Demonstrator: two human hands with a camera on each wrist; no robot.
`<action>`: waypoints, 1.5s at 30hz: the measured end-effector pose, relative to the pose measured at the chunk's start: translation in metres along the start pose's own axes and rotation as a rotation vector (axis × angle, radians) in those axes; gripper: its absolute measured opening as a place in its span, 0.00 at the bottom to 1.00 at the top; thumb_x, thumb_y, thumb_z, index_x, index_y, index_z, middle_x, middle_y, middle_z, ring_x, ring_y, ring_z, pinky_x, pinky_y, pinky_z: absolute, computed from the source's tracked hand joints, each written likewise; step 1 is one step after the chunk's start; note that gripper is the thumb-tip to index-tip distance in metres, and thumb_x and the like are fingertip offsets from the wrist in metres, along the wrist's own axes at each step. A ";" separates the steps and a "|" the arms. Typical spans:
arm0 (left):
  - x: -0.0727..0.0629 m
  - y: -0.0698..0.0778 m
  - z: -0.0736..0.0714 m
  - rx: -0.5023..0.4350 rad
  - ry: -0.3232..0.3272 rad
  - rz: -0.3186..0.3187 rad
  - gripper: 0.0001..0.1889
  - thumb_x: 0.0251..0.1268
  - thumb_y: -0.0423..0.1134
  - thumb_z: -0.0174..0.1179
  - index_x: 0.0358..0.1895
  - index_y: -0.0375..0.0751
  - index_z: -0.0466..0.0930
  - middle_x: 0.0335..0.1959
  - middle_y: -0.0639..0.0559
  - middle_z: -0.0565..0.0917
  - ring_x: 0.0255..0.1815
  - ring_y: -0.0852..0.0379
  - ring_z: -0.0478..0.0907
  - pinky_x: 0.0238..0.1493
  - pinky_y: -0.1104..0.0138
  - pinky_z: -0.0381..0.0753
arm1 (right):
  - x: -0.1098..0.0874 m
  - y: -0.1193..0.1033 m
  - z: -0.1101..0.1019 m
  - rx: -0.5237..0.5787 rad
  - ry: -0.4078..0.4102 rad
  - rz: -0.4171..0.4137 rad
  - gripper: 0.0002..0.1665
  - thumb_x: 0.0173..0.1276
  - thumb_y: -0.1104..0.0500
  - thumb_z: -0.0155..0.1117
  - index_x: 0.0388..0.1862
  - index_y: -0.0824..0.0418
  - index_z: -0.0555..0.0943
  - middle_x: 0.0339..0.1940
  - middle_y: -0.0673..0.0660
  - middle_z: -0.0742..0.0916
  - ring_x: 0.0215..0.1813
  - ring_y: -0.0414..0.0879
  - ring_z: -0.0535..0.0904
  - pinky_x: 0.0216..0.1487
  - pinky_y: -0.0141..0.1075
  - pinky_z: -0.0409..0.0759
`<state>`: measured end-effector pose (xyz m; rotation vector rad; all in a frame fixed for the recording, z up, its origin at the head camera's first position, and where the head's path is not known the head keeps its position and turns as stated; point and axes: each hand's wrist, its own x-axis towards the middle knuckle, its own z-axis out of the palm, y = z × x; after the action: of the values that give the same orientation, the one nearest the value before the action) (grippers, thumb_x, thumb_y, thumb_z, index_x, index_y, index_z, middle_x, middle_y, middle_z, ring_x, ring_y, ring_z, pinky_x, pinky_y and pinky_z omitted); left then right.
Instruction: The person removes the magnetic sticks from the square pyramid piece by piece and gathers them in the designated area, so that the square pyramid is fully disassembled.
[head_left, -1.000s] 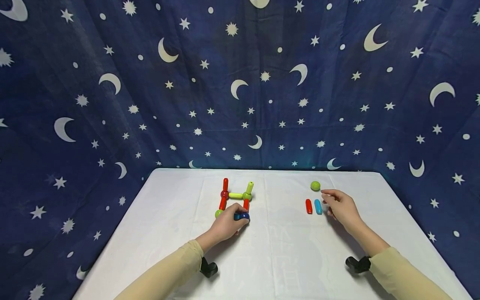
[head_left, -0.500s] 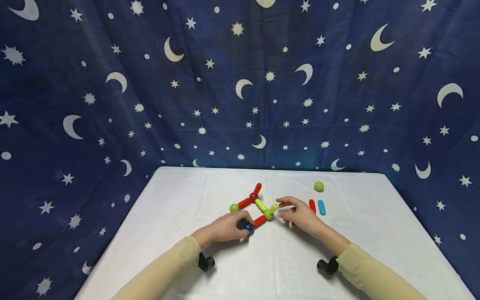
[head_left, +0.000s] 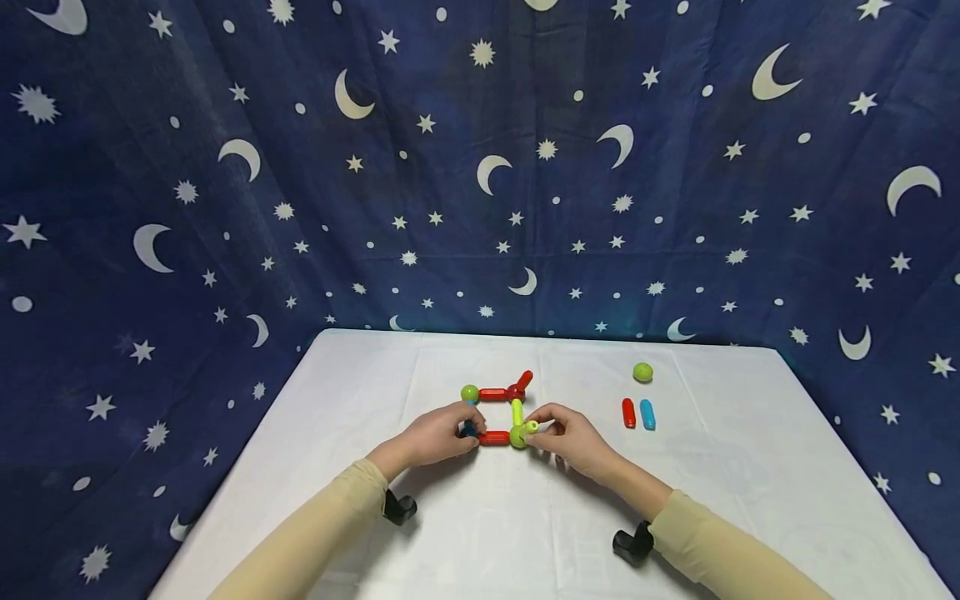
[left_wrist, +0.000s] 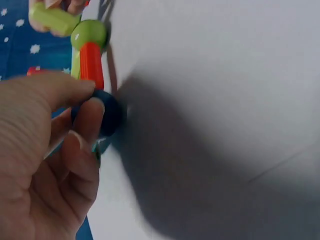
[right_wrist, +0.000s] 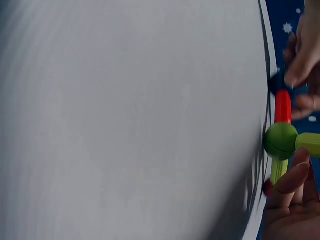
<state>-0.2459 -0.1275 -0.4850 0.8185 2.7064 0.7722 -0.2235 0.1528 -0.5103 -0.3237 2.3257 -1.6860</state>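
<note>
Stick frame (head_left: 494, 437) turned — right hand (head_left: 576, 443) now pinching it.

Dim, soft wrist views carry broad shadows, while the head view is brighter

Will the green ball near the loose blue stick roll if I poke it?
The loose green ball would probably roll: it looks round and lies apart from other pieces. The creased white cloth might slow it a bit. It's likely light, being smaller than the right hand.
</note>
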 end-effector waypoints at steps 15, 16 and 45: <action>0.018 0.025 0.036 -0.191 0.210 -0.098 0.25 0.67 0.40 0.70 0.65 0.43 0.75 0.58 0.46 0.80 0.41 0.53 0.84 0.41 0.58 0.85 | 0.010 0.003 0.018 0.430 0.222 0.224 0.22 0.74 0.59 0.67 0.61 0.68 0.77 0.41 0.60 0.86 0.35 0.44 0.82 0.28 0.31 0.80; 0.019 0.028 0.040 -0.245 0.197 -0.106 0.26 0.67 0.40 0.70 0.65 0.42 0.74 0.57 0.46 0.80 0.35 0.54 0.84 0.34 0.59 0.85 | 0.011 0.004 0.018 0.471 0.241 0.250 0.23 0.74 0.58 0.66 0.62 0.68 0.76 0.40 0.59 0.85 0.34 0.43 0.81 0.28 0.31 0.79; 0.040 0.039 0.057 -0.303 0.185 -0.108 0.13 0.71 0.39 0.67 0.53 0.45 0.77 0.42 0.53 0.82 0.18 0.60 0.79 0.21 0.66 0.80 | 0.013 0.002 0.032 0.601 0.433 0.254 0.27 0.72 0.62 0.68 0.65 0.61 0.67 0.32 0.57 0.80 0.18 0.38 0.73 0.19 0.28 0.73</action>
<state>-0.2413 -0.0533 -0.5142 0.5513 2.6633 1.2473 -0.2258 0.1206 -0.5230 0.4709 1.8518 -2.3635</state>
